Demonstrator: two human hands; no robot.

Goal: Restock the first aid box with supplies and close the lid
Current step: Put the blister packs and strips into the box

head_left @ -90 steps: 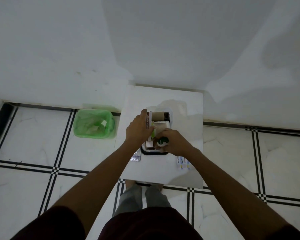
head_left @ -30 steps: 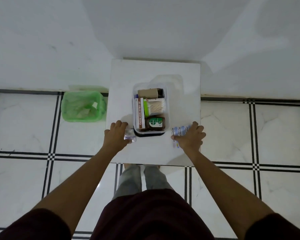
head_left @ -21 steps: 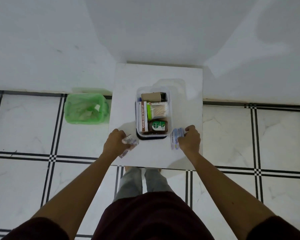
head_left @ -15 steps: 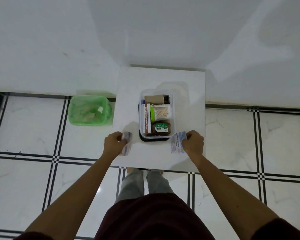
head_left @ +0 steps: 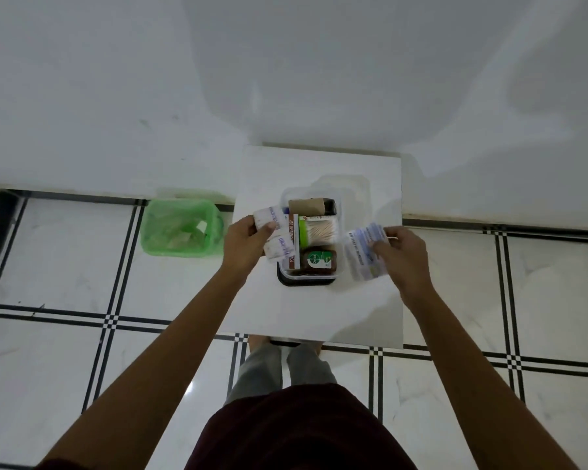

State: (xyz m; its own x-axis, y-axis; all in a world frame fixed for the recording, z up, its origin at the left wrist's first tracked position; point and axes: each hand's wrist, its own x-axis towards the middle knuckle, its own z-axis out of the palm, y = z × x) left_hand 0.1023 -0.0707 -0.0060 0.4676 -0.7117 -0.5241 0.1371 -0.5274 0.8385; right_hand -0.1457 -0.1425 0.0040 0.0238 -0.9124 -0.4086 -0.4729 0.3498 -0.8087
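Note:
The clear first aid box (head_left: 339,266) stands open on a small white table (head_left: 319,313). Inside it lie a brown roll (head_left: 306,205), a pack of cotton swabs (head_left: 319,228), a brown antiseptic bottle (head_left: 319,260) and an ointment carton (head_left: 293,242). My left hand (head_left: 243,244) grips white tablet strips (head_left: 275,232) over the box's left edge. My right hand (head_left: 403,257) holds a blue-and-white packet strip (head_left: 362,252) just right of the box. A transparent lid (head_left: 353,186) lies behind the box, partly under it.
A green bin (head_left: 182,227) with scraps stands on the tiled floor left of the table. White walls meet in a corner right behind the table. My legs and feet (head_left: 279,364) are under the table's near edge.
Both hands lifted their packets off the table's front and moved them up toward the box; the left one now hangs over the box's left edge.

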